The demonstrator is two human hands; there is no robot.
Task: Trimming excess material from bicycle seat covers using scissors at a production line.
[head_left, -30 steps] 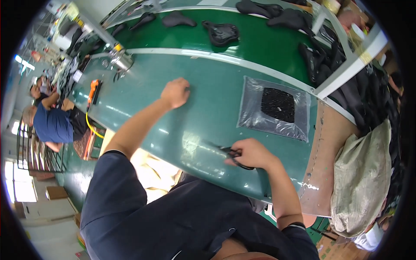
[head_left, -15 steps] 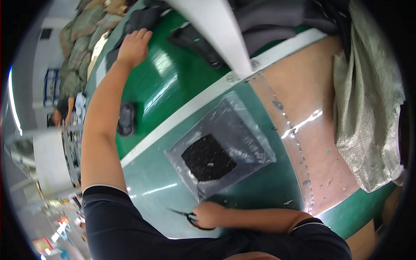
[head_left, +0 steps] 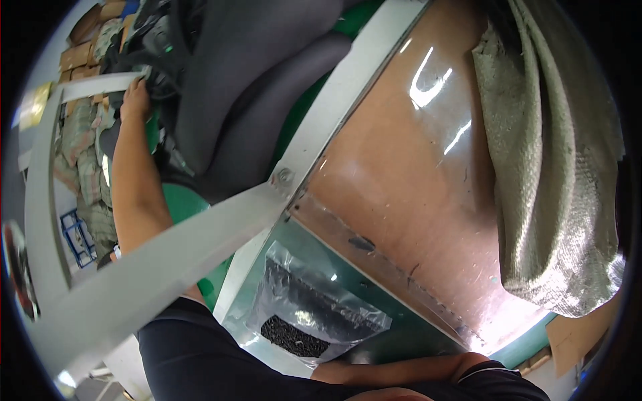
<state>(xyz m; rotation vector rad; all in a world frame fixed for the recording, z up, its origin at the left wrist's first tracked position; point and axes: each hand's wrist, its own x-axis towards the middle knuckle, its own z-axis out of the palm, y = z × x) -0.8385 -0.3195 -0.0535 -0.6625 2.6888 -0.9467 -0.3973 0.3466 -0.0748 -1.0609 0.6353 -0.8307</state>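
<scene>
My left arm stretches far out behind a white metal bar (head_left: 180, 254). At its end my left hand (head_left: 136, 101) is at the edge of a pile of dark grey and black pieces (head_left: 261, 87); its fingers are too small and partly covered to show a grip. My right hand (head_left: 329, 371) lies low at the near edge, close to a clear plastic bag (head_left: 321, 304). My body and the picture's lower part hide its fingers, and no scissors show now. A black rough-textured piece (head_left: 294, 335) lies in or on the bag; I cannot tell which.
A brown board under clear sheeting (head_left: 394, 160) covers the table's right part. A woven sack (head_left: 542, 187) hangs over its right side. The white bar meets a white rail (head_left: 328, 113) at a bolt. Stacked sacks (head_left: 83, 144) and boxes stand at far left.
My view has shifted, and the white bar now crosses my left arm. My left hand has reached farther, to the dark pile. The scissors in my right hand have gone out of sight.
</scene>
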